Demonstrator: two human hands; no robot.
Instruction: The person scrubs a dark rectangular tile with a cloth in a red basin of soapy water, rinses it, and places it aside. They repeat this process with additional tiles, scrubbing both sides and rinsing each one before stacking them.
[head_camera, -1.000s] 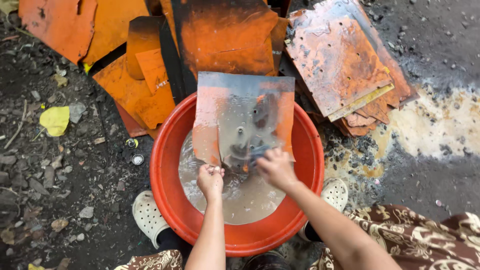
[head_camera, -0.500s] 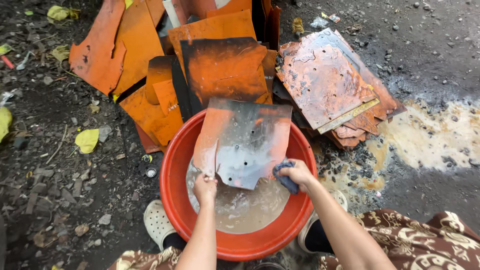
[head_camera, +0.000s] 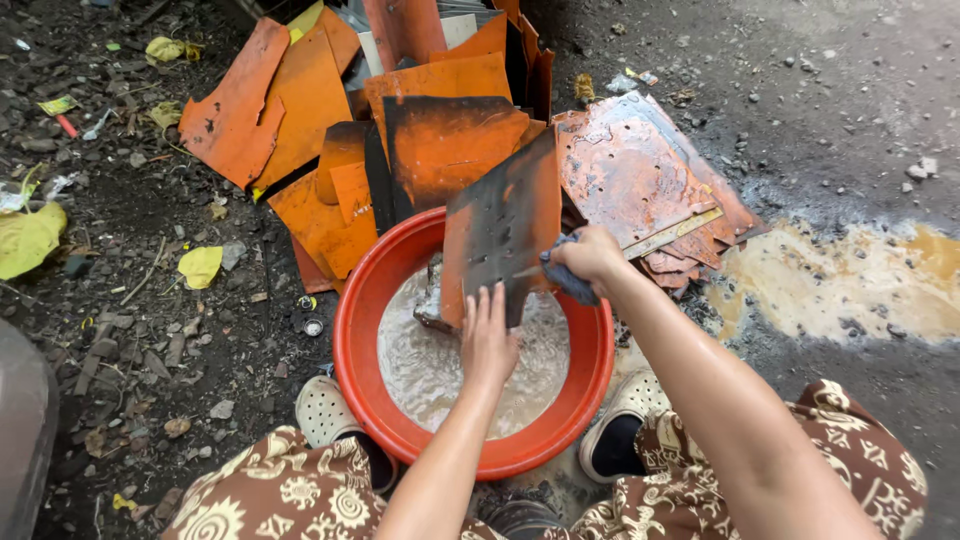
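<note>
A red plastic basin (head_camera: 360, 350) of murky soapy water stands on the ground between my feet. An orange sheet with dark sooty patches (head_camera: 500, 225) stands tilted on edge in the basin, its lower corner in the water. My left hand (head_camera: 487, 340) lies flat with fingers together against the sheet's lower edge. My right hand (head_camera: 590, 258) grips a dark blue scrubbing cloth (head_camera: 566, 280) pressed against the sheet's right edge.
A heap of orange, soot-stained sheets (head_camera: 330, 130) lies behind the basin, with a wet stack (head_camera: 640, 170) to the right. A muddy yellow puddle (head_camera: 840, 280) spreads at right. Gravel and yellow leaves (head_camera: 30, 240) cover the dark ground at left. White clogs (head_camera: 322, 410) flank the basin.
The sheet in the basin has been turned over and tipped up, now showing an orange, sooty face instead of the grey wet one. My right hand has risen to its right edge.
</note>
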